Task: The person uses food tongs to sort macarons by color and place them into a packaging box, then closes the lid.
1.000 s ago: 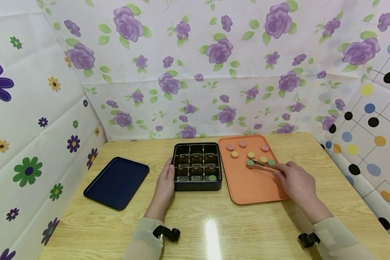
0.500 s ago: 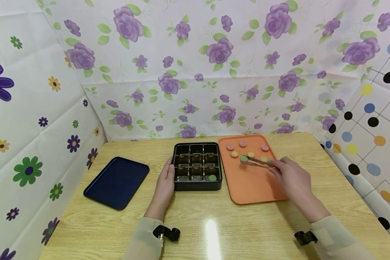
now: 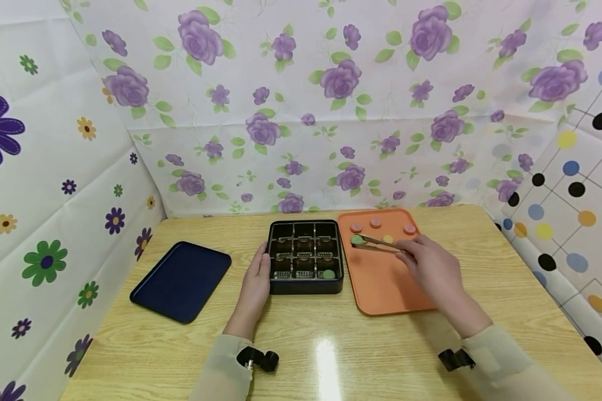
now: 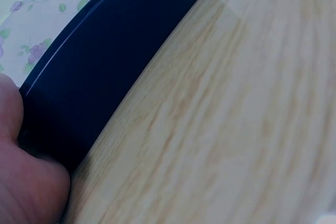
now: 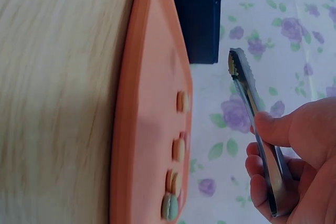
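My left hand (image 3: 253,278) rests with straight fingers along the left side of a dark box (image 3: 306,287) whose insert has several compartments. One green macaron (image 3: 328,274) lies in the front right compartment. My right hand (image 3: 435,273) holds metal tongs (image 5: 262,135) between thumb and fingers. Pinched in their tips is another green macaron (image 3: 357,239), above the left part of the orange tray (image 3: 381,295). In the right wrist view, the tong tips are raised clear of the tray, and the macaron there is hard to make out.
Several macarons remain on the tray, among them a pink one (image 3: 375,223), a yellow one (image 3: 388,239) and a green one (image 5: 169,206). A dark blue lid-like tray (image 3: 180,282) lies on the wooden table (image 3: 291,345) at the left. Patterned cloth (image 3: 301,111) stands behind.
My right hand has moved left and lifted the tongs with the green macaron from the tray's middle towards the box. The left hand and box have stayed in place.
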Motion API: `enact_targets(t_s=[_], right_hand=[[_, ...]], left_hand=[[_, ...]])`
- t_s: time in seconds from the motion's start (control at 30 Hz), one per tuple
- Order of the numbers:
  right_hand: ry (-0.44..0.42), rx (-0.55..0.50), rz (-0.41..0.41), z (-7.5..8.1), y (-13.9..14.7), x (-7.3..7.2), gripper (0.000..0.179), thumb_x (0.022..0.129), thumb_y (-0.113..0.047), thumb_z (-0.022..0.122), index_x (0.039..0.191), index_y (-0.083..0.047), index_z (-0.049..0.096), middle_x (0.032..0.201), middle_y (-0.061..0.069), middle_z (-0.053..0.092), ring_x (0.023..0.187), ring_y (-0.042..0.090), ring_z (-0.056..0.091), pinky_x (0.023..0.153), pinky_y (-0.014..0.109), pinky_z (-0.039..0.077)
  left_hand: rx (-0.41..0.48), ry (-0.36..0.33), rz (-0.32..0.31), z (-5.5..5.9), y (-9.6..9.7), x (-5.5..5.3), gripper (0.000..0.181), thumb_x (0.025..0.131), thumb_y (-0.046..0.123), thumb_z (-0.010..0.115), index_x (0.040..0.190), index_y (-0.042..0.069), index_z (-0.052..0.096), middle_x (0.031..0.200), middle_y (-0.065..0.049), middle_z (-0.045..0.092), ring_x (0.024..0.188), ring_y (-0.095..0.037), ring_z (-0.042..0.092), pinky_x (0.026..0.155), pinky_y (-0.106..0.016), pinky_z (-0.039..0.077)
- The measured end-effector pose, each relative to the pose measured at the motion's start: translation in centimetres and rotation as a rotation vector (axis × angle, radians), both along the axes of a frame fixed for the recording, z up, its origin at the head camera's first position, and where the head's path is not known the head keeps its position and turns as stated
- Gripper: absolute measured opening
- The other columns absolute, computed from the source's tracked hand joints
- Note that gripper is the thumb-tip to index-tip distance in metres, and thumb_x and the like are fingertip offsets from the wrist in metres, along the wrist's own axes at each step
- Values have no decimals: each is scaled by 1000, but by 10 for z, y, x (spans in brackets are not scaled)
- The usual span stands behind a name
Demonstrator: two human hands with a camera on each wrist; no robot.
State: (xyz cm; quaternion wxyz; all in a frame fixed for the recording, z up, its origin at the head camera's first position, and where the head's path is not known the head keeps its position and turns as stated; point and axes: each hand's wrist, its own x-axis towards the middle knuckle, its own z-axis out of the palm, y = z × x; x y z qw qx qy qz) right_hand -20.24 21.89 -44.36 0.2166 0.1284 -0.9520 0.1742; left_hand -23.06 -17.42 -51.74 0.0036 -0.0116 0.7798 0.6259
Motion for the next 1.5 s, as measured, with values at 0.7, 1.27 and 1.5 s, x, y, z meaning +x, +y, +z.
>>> enact_targets(t_s=[0.7,1.27,1.5], right_hand=[[-46,37,53,3,-46,-13,23,105,-24,80,127,-16,84,92,2,63,62,14,49,53,34,40],[-85,26,57,-2,-59,-20,18,104,-24,81,120,-16,85,92,2,65,66,16,55,52,35,44],[-89,27,59,-1,-62,-20,16,103,-21,82,118,-16,85,93,2,66,69,18,59,54,36,47]], left_hand=[[5,10,-7,0,0,0,60,123,46,34,179,25,23,183,-8,18,167,-38,18,132,-65,18],[7,21,4,0,2,0,61,123,45,32,179,23,22,183,-8,19,167,-38,18,132,-64,20],[12,20,8,1,2,0,61,123,45,32,179,22,22,183,-8,19,167,-37,19,132,-63,20]])
